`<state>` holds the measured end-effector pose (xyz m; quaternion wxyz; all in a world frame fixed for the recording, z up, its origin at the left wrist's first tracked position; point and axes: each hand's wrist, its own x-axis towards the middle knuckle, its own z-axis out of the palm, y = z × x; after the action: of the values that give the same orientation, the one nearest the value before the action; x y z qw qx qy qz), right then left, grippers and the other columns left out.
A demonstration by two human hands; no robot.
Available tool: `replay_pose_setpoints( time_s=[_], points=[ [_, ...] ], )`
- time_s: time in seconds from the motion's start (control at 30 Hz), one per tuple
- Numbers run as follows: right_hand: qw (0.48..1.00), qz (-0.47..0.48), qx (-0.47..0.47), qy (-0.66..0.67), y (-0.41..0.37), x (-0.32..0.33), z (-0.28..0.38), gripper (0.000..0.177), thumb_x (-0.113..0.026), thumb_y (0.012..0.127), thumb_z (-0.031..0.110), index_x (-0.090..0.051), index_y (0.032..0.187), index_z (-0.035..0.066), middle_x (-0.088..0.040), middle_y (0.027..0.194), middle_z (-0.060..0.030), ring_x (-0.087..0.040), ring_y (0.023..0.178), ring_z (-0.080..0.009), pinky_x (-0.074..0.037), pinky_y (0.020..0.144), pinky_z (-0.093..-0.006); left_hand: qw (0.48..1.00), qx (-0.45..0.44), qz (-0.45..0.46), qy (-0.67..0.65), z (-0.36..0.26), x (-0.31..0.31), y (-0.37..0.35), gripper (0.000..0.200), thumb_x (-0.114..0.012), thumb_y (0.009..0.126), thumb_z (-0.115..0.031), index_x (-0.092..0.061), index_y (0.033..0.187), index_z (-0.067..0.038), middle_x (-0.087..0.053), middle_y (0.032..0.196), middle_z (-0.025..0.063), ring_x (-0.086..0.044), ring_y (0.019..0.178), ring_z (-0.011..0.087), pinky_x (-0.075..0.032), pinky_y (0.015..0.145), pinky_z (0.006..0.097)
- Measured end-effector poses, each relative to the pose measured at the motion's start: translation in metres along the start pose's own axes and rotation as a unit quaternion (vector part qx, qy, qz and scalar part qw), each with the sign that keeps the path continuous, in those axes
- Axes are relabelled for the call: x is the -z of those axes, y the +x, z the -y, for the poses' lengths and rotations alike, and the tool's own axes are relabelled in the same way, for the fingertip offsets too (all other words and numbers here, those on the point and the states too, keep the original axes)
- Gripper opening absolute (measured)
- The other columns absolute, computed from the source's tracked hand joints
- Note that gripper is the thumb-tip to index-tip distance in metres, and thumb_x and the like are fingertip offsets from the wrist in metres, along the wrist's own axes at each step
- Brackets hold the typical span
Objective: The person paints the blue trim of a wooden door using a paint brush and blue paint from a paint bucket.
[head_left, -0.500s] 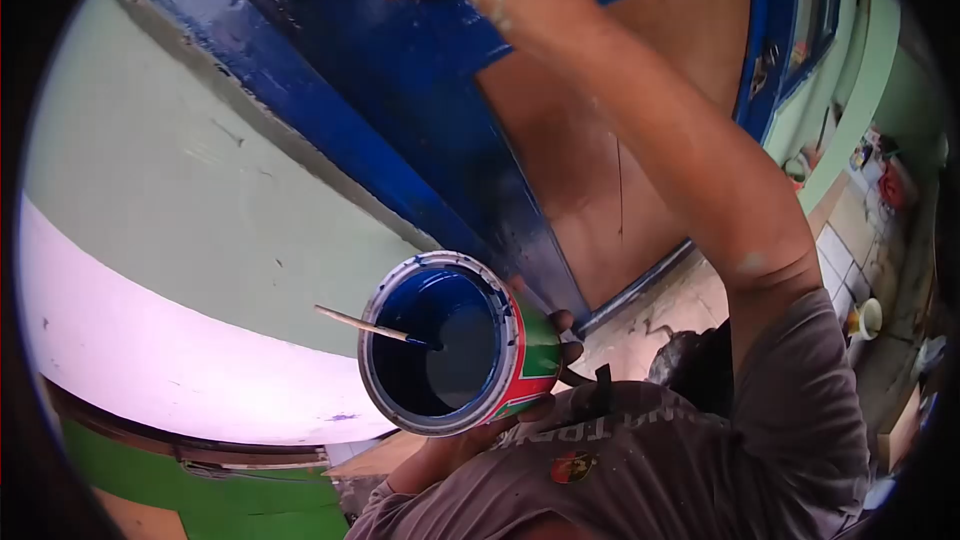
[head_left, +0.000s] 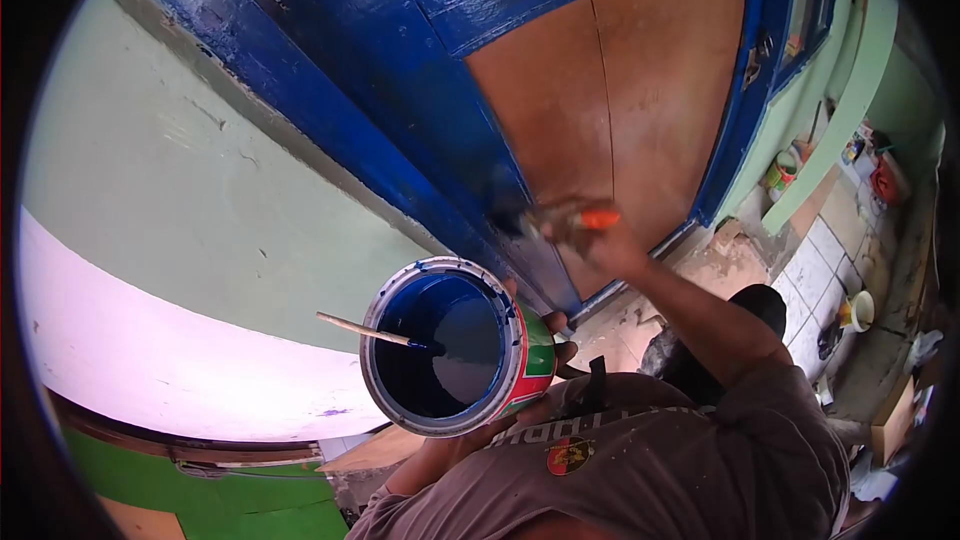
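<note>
My left hand [head_left: 563, 340] is wrapped round a paint can [head_left: 538, 355] with a red, green and white label, held in front of my chest with its mouth tilted toward me. Dark blue paint lies inside, and a thin brush [head_left: 360, 327] with a pale handle rests across the rim, its tip blue. My right hand [head_left: 575, 228], smeared by motion, grips a paintbrush with an orange handle [head_left: 601, 219]. Its blurred bristles are at the lower blue frame of the door [head_left: 420, 105], beside a bare brown wooden panel [head_left: 650, 70].
A pale green and pinkish-white wall [head_left: 170, 180] stands to the left of the blue door frame. On the right are a tiled floor [head_left: 815, 265], a pale yellow cup [head_left: 858, 311], another paint can [head_left: 781, 172] and a red item [head_left: 886, 180].
My right hand has come down from the upper part of the door to its lower frame, with the brush in it. The can in my left hand has hardly moved.
</note>
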<state>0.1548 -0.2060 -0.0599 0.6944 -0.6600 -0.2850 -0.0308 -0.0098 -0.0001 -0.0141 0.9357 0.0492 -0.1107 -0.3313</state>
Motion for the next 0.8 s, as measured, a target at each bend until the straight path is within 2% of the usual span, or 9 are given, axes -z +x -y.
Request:
replay_pose_setpoints(
  time_s=[0.17,0.23,0.3,0.37,0.43,0.47,0.57,0.67,0.8],
  points=[
    [0.936,-0.072,0.342,-0.033,0.088,0.005,0.145,0.03,-0.068,0.102,0.017,-0.069,0.128,0.002,-0.074,0.111,-0.0073,-0.071,0.094,-0.015,-0.058,0.084,-0.0285,1.0,-0.017,-0.002,0.003,0.003,0.002,-0.002,0.071,-0.057,0.101,-0.057,-0.031,0.164,-0.034,-0.035,0.163,0.0253,-0.039,0.148,0.046,-0.06,0.072,0.0513],
    [0.917,-0.056,0.394,0.028,0.122,-0.004,0.17,0.029,-0.067,0.103,0.016,-0.07,0.127,0.002,-0.073,0.115,-0.0081,-0.071,0.096,-0.0159,-0.059,0.084,-0.0293,0.999,-0.015,0.012,-0.04,0.005,0.002,-0.001,0.078,-0.058,0.097,-0.064,-0.033,0.163,-0.031,-0.032,0.163,0.0276,-0.034,0.15,0.0481,-0.058,0.08,0.0567],
    [0.95,-0.036,0.282,0.132,0.136,-0.014,0.185,0.026,-0.066,0.103,0.015,-0.071,0.125,0.001,-0.072,0.119,-0.0093,-0.072,0.097,-0.0171,-0.06,0.085,-0.0305,0.998,-0.011,0.023,-0.063,0.006,0.002,0.0,0.083,-0.059,0.094,-0.068,-0.034,0.163,-0.029,-0.032,0.163,0.029,-0.031,0.152,0.0491,-0.057,0.084,0.06],
    [0.934,-0.038,0.353,0.041,0.125,-0.02,0.139,0.023,-0.067,0.102,0.012,-0.072,0.122,0.001,-0.073,0.119,-0.0104,-0.073,0.098,-0.0179,-0.06,0.088,-0.0303,0.998,-0.008,0.024,-0.051,0.007,0.003,0.002,0.082,-0.058,0.095,-0.068,-0.034,0.163,-0.03,-0.033,0.162,0.0287,-0.032,0.151,0.0483,-0.057,0.082,0.0593],
    [0.955,-0.028,0.284,0.079,0.093,-0.033,0.079,0.021,-0.07,0.1,0.008,-0.074,0.119,0.001,-0.075,0.119,-0.0111,-0.073,0.1,-0.0183,-0.059,0.091,-0.0302,0.998,0.002,0.002,-0.061,0.006,0.001,0.001,0.081,-0.058,0.095,-0.068,-0.035,0.162,-0.03,-0.034,0.162,0.0285,-0.033,0.151,0.0476,-0.058,0.079,0.0585],
    [0.971,-0.016,0.175,0.165,0.071,-0.038,0.062,0.02,-0.071,0.098,0.007,-0.075,0.117,0.001,-0.075,0.118,-0.0114,-0.073,0.101,-0.0184,-0.059,0.093,-0.0302,0.998,0.005,-0.008,-0.066,0.006,-0.001,0.0,0.08,-0.058,0.095,-0.068,-0.036,0.162,-0.03,-0.035,0.162,0.0284,-0.034,0.151,0.0473,-0.058,0.078,0.058],
    [0.993,-0.053,0.061,0.083,0.037,-0.018,0.059,0.02,-0.074,0.096,0.004,-0.074,0.116,-0.001,-0.076,0.114,-0.0102,-0.072,0.106,-0.0162,-0.058,0.094,-0.0291,0.999,0.001,-0.03,0.023,0.006,-0.003,-0.002,0.073,-0.054,0.1,-0.062,-0.029,0.164,-0.036,-0.035,0.163,0.0247,-0.042,0.147,0.045,-0.059,0.068,0.0472],
    [0.977,-0.09,0.192,0.005,0.048,0.0,0.107,0.021,-0.073,0.096,0.004,-0.074,0.117,0.0,-0.076,0.116,-0.0089,-0.071,0.107,-0.0135,-0.057,0.094,-0.0274,1.0,0.013,-0.024,-0.001,0.007,-0.001,-0.001,0.076,-0.056,0.099,-0.063,-0.028,0.164,-0.036,-0.033,0.164,0.0237,-0.04,0.148,0.0445,-0.059,0.069,0.0481],
    [0.899,-0.009,0.408,-0.156,0.098,0.039,0.153,0.023,-0.074,0.095,0.008,-0.076,0.117,0.004,-0.077,0.117,-0.0106,-0.071,0.113,-0.0202,-0.056,0.1,-0.0337,0.999,0.005,-0.042,-0.003,0.009,0.004,-0.004,0.079,-0.06,0.097,-0.063,-0.028,0.164,-0.037,-0.033,0.164,0.0233,-0.038,0.149,0.0444,-0.06,0.071,0.0481]
  ],
)
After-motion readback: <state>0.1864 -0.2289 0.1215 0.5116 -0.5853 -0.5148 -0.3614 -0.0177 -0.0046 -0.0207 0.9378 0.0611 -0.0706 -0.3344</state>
